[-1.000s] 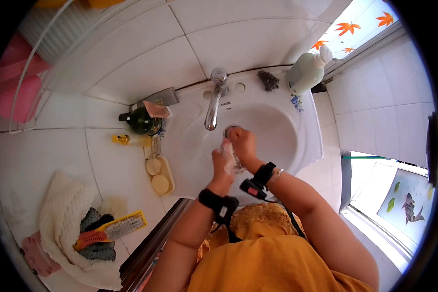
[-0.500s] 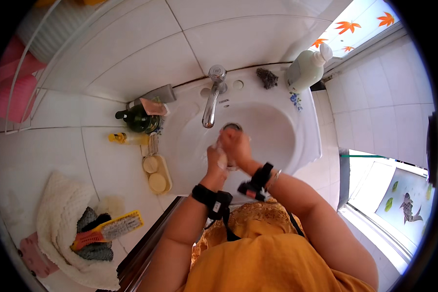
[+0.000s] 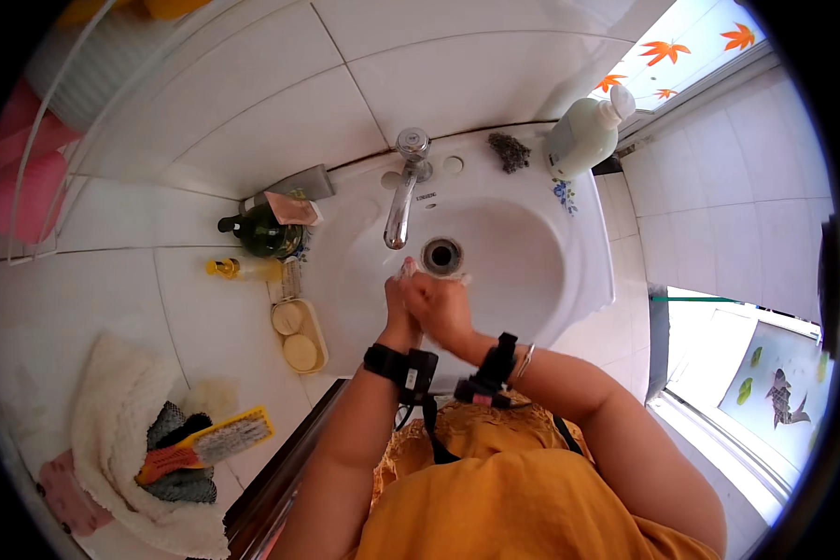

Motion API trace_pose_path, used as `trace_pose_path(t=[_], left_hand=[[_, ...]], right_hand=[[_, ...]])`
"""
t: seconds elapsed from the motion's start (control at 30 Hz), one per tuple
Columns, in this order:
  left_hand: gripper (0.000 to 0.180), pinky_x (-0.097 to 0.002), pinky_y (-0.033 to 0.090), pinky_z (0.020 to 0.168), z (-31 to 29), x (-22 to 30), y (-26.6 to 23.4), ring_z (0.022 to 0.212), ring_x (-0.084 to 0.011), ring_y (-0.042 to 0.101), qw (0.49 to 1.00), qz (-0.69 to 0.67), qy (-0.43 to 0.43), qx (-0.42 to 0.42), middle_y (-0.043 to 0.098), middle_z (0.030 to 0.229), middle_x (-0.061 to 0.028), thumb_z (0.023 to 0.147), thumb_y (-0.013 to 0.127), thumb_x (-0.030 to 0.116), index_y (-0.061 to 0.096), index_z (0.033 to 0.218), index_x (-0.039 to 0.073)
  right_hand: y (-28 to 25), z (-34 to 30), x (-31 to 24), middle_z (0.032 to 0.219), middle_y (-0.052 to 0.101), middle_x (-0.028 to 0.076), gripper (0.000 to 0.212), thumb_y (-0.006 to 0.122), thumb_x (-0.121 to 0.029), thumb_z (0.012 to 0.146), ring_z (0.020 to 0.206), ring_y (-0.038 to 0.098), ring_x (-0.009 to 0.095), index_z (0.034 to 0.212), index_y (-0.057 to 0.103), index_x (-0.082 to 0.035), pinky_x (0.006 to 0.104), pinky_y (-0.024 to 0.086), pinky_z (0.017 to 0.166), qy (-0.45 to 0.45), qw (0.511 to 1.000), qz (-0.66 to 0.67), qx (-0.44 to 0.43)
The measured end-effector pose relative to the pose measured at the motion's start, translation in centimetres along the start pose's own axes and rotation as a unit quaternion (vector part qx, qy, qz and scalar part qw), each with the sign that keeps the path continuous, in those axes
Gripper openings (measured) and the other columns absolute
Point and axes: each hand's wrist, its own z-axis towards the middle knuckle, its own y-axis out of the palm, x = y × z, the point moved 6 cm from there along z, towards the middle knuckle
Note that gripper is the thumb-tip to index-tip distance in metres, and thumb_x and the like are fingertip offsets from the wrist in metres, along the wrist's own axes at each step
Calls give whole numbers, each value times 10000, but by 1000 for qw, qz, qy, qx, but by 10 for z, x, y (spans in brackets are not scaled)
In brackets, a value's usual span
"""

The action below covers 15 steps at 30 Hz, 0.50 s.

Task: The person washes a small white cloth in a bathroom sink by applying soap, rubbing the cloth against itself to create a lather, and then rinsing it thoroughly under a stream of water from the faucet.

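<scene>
Over the white washbasin (image 3: 530, 252), both hands are pressed together just below the tap. My right hand (image 3: 443, 308) curls its fingers over my left hand and is closed on it. Much of my left hand (image 3: 399, 313) lies behind the right one, with a fingertip pointing up toward the spout; how its other fingers are bent is hidden. Whitish foam or wetness shows around the fingers. The chrome tap (image 3: 401, 205) stands at the back of the basin, its spout above and left of the hands. The open drain (image 3: 441, 255) lies just beyond them.
A pump bottle (image 3: 583, 138) and a dark scouring pad (image 3: 511, 151) stand at the back right. Left are a dark green bottle (image 3: 269, 230), a yellow-capped bottle (image 3: 243, 269) and a soap dish (image 3: 315, 338) with two round soaps. A brush (image 3: 219, 442) lies on a cream towel (image 3: 112, 411).
Both hands have drawn back toward me from the drain, which now shows fully. They stay pressed together, the right hand turning over the left.
</scene>
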Motion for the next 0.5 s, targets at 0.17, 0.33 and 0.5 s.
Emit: trace_pose_path(t=[0.17,0.33,0.5], left_hand=[[324,-259,402,502,-9,-9,24,604,-92,487,998,-4,-35,59,501,691,-1,887,427,338,488,725,64],[293,-282,436,542,29,-24,-25,640,-128,517,990,-22,23,-136,526,762,-35,874,466,312,518,864,23],[272,-278,448,548,4,-16,5,604,-148,528,998,-17,-25,62,533,746,-42,869,479,303,523,872,35]], right_hand=[[-1,28,59,607,516,194,235,521,-216,795,580,499,377,658,537,-26,414,406,536,167,982,83,-1],[6,2,3,559,466,190,288,538,-214,809,493,459,332,604,491,-17,363,391,472,-15,999,22,29],[0,37,54,612,510,200,274,540,-234,778,611,515,373,590,514,-35,380,414,530,148,987,64,22]])
